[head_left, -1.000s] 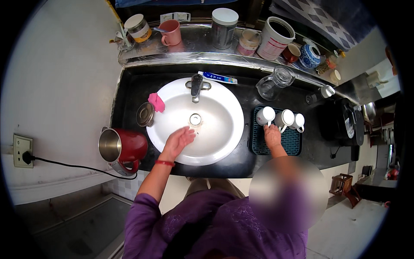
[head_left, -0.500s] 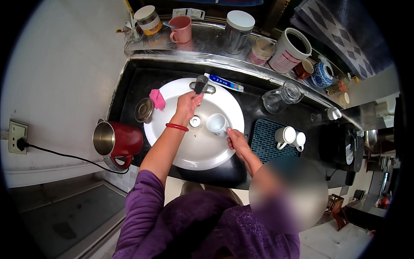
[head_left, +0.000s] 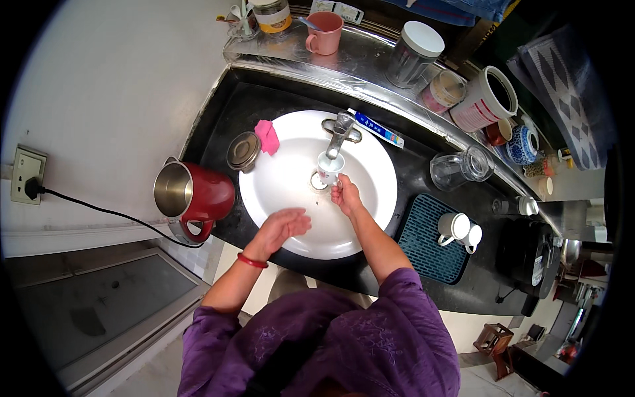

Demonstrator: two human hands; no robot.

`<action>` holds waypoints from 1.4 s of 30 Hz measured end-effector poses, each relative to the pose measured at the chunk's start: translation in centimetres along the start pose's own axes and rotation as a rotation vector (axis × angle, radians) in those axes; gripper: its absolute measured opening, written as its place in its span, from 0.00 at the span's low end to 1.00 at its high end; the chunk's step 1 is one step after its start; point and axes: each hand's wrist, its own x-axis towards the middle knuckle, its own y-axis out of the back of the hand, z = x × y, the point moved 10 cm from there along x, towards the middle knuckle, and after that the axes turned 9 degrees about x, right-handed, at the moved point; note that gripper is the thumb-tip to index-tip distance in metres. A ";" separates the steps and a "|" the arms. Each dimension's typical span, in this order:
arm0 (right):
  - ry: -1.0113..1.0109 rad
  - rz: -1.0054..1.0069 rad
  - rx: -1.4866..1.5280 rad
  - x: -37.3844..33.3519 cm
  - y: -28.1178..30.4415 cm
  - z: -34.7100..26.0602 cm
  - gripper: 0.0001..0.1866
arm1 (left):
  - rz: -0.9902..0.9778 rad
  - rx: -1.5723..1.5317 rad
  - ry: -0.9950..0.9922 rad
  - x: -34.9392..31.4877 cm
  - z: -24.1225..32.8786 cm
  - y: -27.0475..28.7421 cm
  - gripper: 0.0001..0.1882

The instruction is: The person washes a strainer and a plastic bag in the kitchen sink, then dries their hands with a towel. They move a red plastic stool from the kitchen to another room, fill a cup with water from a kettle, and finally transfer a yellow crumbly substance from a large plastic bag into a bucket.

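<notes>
By its handle, my right hand [head_left: 346, 196] grips a small white cup [head_left: 329, 168] with a printed flower pattern. The cup sits right under the spout of the faucet [head_left: 340, 136], above the drain of the white oval sink [head_left: 264, 218]. My left hand [head_left: 284, 229], a red bangle [head_left: 253, 261] at its wrist, hovers over the sink's near left part with fingers stretched out and nothing in them. Whether water runs from the spout is hard to make out.
Left of the sink are a red kettle [head_left: 210, 192], a round lid [head_left: 243, 151] and a pink cloth [head_left: 267, 137]. Behind it lies a toothpaste box [head_left: 377, 128]. On the right, white mugs [head_left: 453, 226] stand on a teal drying mat [head_left: 423, 248], with a glass pitcher [head_left: 453, 172] beyond.
My left hand has left the faucet lever and come back toward the sink's near edge. My right hand has brought the cup under the spout. The view has shifted.
</notes>
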 end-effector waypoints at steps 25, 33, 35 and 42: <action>0.239 -0.061 0.182 -0.1 -4.0 2.5 0.15 | 0.669 0.417 0.322 -27.3 -24.5 35.3 0.08; 0.275 -0.055 0.251 -0.3 -4.0 3.5 0.16 | 0.643 0.550 0.409 -29.3 -21.2 34.9 0.05; 0.283 -0.053 0.248 -0.6 -3.8 3.5 0.17 | 0.667 0.512 0.395 -29.0 -20.9 35.0 0.05; 0.290 -0.009 0.136 -2.5 -4.4 4.7 0.17 | 0.683 0.485 0.325 -28.4 -19.3 35.2 0.08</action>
